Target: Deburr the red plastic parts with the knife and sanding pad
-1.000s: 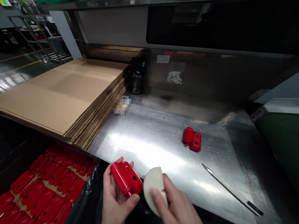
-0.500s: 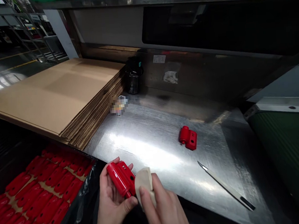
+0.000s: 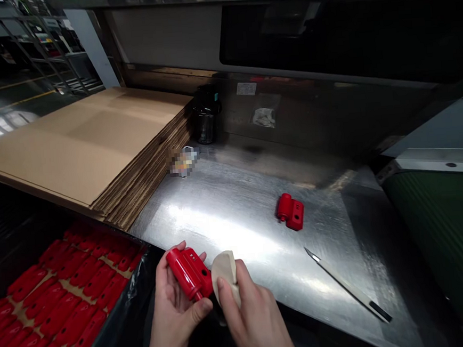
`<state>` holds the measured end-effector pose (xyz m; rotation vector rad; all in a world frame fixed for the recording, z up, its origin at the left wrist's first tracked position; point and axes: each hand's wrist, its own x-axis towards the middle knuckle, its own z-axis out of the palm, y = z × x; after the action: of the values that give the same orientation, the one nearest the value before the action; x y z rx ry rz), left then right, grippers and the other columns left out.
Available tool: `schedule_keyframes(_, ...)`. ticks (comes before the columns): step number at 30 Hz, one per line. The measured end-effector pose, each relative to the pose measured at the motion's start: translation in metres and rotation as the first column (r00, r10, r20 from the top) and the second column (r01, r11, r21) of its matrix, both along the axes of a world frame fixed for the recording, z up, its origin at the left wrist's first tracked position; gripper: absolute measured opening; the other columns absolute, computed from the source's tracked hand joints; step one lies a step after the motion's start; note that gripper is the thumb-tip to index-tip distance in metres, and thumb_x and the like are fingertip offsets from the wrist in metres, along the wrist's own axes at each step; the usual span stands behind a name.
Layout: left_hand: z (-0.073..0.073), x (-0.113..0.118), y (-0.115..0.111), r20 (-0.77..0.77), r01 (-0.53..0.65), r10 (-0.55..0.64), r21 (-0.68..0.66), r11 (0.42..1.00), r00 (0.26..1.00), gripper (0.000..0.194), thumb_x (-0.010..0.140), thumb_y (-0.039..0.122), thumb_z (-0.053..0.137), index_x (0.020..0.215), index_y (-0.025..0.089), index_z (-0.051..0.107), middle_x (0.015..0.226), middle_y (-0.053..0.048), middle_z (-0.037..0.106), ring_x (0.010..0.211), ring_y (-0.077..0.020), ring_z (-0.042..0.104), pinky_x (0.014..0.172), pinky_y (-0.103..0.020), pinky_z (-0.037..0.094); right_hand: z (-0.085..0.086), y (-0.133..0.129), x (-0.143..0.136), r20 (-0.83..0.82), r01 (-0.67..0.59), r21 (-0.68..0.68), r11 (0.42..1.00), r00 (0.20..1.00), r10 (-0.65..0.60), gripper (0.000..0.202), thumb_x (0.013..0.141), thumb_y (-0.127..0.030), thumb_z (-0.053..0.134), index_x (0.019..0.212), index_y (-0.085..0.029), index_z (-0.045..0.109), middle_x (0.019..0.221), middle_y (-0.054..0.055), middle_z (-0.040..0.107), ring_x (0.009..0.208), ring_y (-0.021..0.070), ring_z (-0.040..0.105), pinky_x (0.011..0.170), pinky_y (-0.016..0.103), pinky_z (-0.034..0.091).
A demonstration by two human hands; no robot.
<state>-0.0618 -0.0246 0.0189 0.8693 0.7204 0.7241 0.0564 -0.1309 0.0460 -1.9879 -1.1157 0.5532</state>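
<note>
A: What are the hands doing?
B: The left hand (image 3: 174, 311) grips a shiny red plastic part (image 3: 189, 273) at the near edge. The right hand (image 3: 253, 321) pinches a pale round cloth pad (image 3: 224, 273) against it.
A: Any tip?
B: Hold the part steady and rub softly.
A: Around them?
B: A shiny metal tabletop (image 3: 227, 222), flat brown cardboard sheets (image 3: 80, 145).
</note>
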Motion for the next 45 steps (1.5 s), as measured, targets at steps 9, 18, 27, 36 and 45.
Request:
schedule_keyframes(9, 0.005, 0.003, 0.001, -0.018, 0.002, -0.002, 0.018, 1.000, 1.000, 0.105, 0.066, 0.044, 0.104, 0.151, 0.038, 0.044, 0.181, -0.010, 0.022, 0.150, -0.0446, 0.052, 0.106, -0.039, 0.065, 0.003, -0.001, -0.002, 0.006, -0.012, 0.042, 0.999, 1.000, 0.012, 0.018, 0.112, -0.039, 0.041, 0.105, -0.025, 0.050, 0.059, -0.005, 0.062, 0.041, 0.0200, 0.060, 0.042, 0.032, 0.032)
schedule_keyframes(18, 0.008, 0.005, 0.004, -0.019, 0.025, -0.024, 0.024, 0.999, 1.000, 0.098, 0.068, 0.035, 0.104, 0.148, 0.041, 0.048, 0.180, -0.008, 0.025, 0.149, -0.0425, 0.055, 0.108, -0.040, 0.064, 0.009, -0.001, 0.003, -0.007, -0.039, 0.008, 0.999, 0.999, 0.039, 0.017, 0.111, -0.037, 0.041, 0.105, -0.024, 0.051, 0.063, -0.003, 0.065, 0.046, 0.0207, 0.064, 0.045, 0.031, 0.034)
schedule_keyframes(27, 0.015, 0.004, 0.005, 0.029, 0.049, -0.047, -0.074, 0.996, 0.998, 0.095, 0.067, 0.037, 0.104, 0.148, 0.037, 0.056, 0.176, -0.009, 0.034, 0.148, -0.0467, 0.053, 0.102, -0.040, 0.067, -0.003, 0.011, 0.025, 0.131, 0.117, -0.200, 0.973, 0.987, -0.092, 0.031, 0.111, -0.046, 0.030, 0.107, -0.024, 0.052, 0.060, 0.000, 0.062, 0.048, 0.0261, 0.064, 0.047, 0.032, 0.034)
schedule_keyframes(36, 0.013, 0.007, 0.003, 0.206, 0.221, -0.163, -0.300, 0.928, 0.965, 0.065, 0.081, 0.054, 0.092, 0.141, 0.040, 0.071, 0.177, -0.004, 0.036, 0.151, -0.0486, 0.049, 0.122, -0.063, 0.049, -0.010, -0.005, 0.089, 0.275, 0.490, -0.210, 0.846, 0.860, -0.430, 0.036, 0.102, -0.051, 0.044, 0.109, -0.019, 0.059, 0.119, 0.023, 0.065, 0.110, 0.0435, 0.061, 0.091, 0.054, 0.046)
schedule_keyframes(45, -0.010, 0.010, 0.009, 0.007, 0.275, -0.275, -0.071, 0.959, 0.961, 0.103, 0.067, 0.066, 0.096, 0.157, 0.036, 0.055, 0.175, -0.008, 0.040, 0.157, -0.0409, 0.043, 0.123, -0.047, 0.049, -0.019, 0.010, 0.006, -0.979, 0.123, 0.119, 0.985, 0.178, 0.096, 0.078, 0.083, -0.084, 0.073, 0.113, -0.013, 0.064, 0.092, 0.009, 0.073, 0.061, 0.0067, 0.059, 0.056, 0.015, 0.044)
